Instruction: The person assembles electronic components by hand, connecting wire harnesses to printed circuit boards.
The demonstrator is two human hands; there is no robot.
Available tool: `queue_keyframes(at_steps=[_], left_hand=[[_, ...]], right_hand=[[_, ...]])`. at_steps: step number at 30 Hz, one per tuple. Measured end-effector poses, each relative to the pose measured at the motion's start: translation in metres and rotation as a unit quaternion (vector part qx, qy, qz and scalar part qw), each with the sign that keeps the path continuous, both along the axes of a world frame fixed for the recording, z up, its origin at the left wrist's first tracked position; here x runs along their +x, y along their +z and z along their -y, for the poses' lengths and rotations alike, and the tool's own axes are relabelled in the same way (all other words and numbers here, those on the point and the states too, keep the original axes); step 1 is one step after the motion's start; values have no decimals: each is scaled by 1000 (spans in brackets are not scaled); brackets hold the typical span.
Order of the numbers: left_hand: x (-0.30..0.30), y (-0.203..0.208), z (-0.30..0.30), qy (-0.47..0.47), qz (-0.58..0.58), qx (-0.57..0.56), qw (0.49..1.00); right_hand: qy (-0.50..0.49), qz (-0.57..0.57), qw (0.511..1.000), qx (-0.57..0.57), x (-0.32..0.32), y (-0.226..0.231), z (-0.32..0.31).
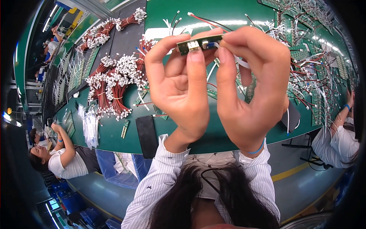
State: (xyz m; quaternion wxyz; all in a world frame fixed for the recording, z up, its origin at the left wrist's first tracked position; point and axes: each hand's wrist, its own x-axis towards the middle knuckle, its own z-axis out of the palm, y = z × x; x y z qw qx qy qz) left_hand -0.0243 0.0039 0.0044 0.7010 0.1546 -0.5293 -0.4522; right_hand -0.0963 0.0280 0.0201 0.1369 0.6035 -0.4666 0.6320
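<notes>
Held up over the bench, a small green circuit board with white connectors is pinched between the thumb and fingers of my left hand. My right hand grips the board's other end with thumb and forefinger. Near that thumb, a white flat ribbon cable with a blue end meets a connector on the board. Whether the cable is fully seated cannot be seen. Red and black wires with a white plug show behind the board; my fingers hide where they lead.
Bundles of dark red wires with white plugs lie left on the green bench. Wired circuit boards pile up at right. Near the front edge are a black phone-like slab and clear bags. People sit at both sides.
</notes>
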Motion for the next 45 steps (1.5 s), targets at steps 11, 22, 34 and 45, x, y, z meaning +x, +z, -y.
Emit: queue_keyframes(at_steps=[11,22,34,45], left_hand=[[-7,7,-4,51,-26,54,997],[-4,6,-3,38,-25,70,997],[-6,10,-3,19,-49,96,994],[4,5,1,-77,-50,50,995]], right_hand=[[9,-2,1000,17,-1,0,-2],[31,14,999,15,1,-1,-1],[19,37,998,36,4,2,-3],[19,40,999,29,3,0,-1]])
